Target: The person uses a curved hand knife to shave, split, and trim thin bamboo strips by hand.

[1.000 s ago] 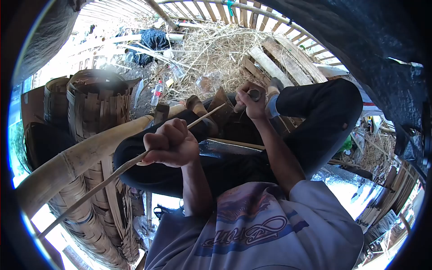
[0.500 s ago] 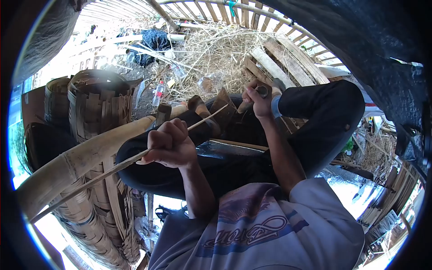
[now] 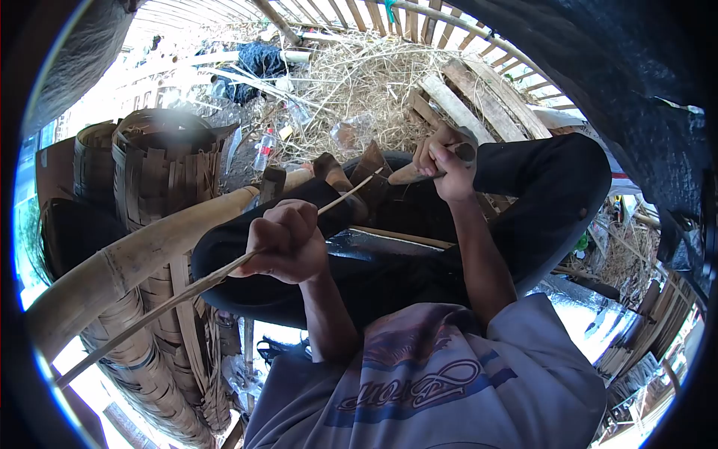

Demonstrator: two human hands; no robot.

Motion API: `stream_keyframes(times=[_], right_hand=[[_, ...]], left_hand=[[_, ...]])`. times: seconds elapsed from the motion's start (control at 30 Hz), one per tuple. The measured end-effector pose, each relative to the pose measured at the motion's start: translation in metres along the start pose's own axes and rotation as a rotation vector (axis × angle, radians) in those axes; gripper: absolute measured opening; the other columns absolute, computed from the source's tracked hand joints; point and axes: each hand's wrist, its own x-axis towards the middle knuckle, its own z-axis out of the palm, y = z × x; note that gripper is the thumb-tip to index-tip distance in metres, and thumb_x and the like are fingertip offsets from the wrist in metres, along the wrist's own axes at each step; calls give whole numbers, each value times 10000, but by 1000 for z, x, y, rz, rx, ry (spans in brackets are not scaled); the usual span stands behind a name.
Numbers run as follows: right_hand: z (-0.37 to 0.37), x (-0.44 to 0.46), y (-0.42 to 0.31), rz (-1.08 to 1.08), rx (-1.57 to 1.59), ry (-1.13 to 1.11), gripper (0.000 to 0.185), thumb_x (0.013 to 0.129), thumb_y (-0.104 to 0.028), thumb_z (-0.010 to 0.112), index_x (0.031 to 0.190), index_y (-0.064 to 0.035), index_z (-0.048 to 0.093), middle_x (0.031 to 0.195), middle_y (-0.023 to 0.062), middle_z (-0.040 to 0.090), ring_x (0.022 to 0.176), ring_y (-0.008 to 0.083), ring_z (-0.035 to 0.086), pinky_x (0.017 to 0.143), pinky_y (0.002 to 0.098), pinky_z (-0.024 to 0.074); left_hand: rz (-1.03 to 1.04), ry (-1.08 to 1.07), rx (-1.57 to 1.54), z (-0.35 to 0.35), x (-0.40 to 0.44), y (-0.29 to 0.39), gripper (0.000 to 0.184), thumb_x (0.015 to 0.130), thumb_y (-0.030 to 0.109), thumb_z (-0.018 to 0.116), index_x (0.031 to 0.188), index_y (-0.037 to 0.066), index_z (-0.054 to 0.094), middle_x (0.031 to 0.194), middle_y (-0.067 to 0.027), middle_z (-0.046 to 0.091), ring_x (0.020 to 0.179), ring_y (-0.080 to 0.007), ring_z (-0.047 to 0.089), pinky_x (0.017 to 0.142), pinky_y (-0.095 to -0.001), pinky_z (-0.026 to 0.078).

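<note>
My left hand (image 3: 286, 241) is closed round a long thin wooden strip (image 3: 161, 310), which runs from the lower left up to a pale tip near the middle. My right hand (image 3: 449, 159) grips a tool with a round wooden handle (image 3: 465, 152); its blade is hard to make out. Below the left hand lies my bent leg in dark trousers. A thick bamboo pole (image 3: 142, 258) slants beside the left hand. An upright dark blade-like piece (image 3: 368, 170) stands between the hands, near the strip's tip.
Woven bamboo baskets (image 3: 164, 176) stand at the left. Straw (image 3: 374, 82) covers the ground ahead, with a plastic bottle (image 3: 263, 148) and dark netting (image 3: 260, 60). Wooden planks (image 3: 486, 101) lie at the upper right. A slatted fence curves along the top.
My right hand has moved up and to the right with the tool, turning its handle. My left hand stays closed on the strip and has shifted only slightly.
</note>
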Motion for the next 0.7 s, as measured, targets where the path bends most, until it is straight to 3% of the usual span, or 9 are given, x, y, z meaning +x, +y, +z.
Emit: stream_keyframes(times=[0.1,0.17,0.2,0.33,0.43,0.6,0.7], right_hand=[[4,-8,4,-29,4,-79,157,842,-92,582,714,-28,515,550,19,481,496,62,426,468,231,331],[-13,-18,40,120,-160,39,144,835,-48,583,704,-40,522,558,-1,486,498,37,418,458,216,323],[-32,-19,70,40,-340,10,155,834,-9,568,690,-46,525,561,-16,487,492,19,412,448,210,326],[-13,-7,36,75,-188,154,148,834,-8,555,692,-25,520,553,12,489,490,55,432,462,221,347],[-5,-4,12,-52,57,41,149,842,-41,541,699,-12,507,547,42,485,488,89,435,482,243,363],[-25,5,31,-36,62,165,170,858,-107,527,717,-20,490,537,55,466,477,123,431,494,285,374],[-9,2,10,-56,47,128,170,859,-107,528,719,-20,488,537,55,465,477,126,432,491,279,372]], left_hand=[[34,18,17,5,-1,-2,589,862,655,329,606,129,257,449,48,175,389,-51,100,366,-230,75],[41,52,38,6,-2,-2,586,860,654,336,610,130,256,449,44,173,397,-52,100,370,-232,73],[46,45,33,8,-1,-2,586,860,654,336,610,130,256,449,44,173,397,-52,100,370,-232,73],[57,24,67,6,1,-4,578,862,649,337,616,132,258,451,43,170,403,-53,103,377,-232,70],[50,24,36,6,0,-4,574,863,647,334,622,133,258,452,44,167,404,-53,105,379,-234,69],[34,42,94,3,-1,-2,570,866,644,329,627,132,256,453,44,168,403,-53,106,378,-234,70],[76,53,101,4,2,-3,568,871,641,325,628,132,255,454,45,166,405,-51,104,377,-233,69]])
